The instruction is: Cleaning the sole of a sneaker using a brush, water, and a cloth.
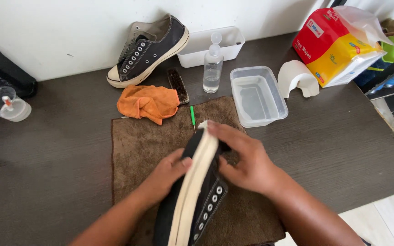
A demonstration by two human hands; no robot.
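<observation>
Black canvas sneaker (206,196), matt rubber edge; fuzzy brown towel (137,150); clear glossy plastic tub (257,96); wood-grain table (46,164).

1 soft tissue pack (331,48) lies at the far right corner of the dark table (60,150), its wrapper red on the left and yellow on the right, with a torn clear plastic top. A clear pump bottle (213,64) stands mid-table, label unreadable.

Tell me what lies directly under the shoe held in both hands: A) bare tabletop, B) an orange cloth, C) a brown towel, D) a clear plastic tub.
C: the black shoe, gripped by the left hand and right hand, sits over the brown towel; the orange cloth lies further back.
</observation>
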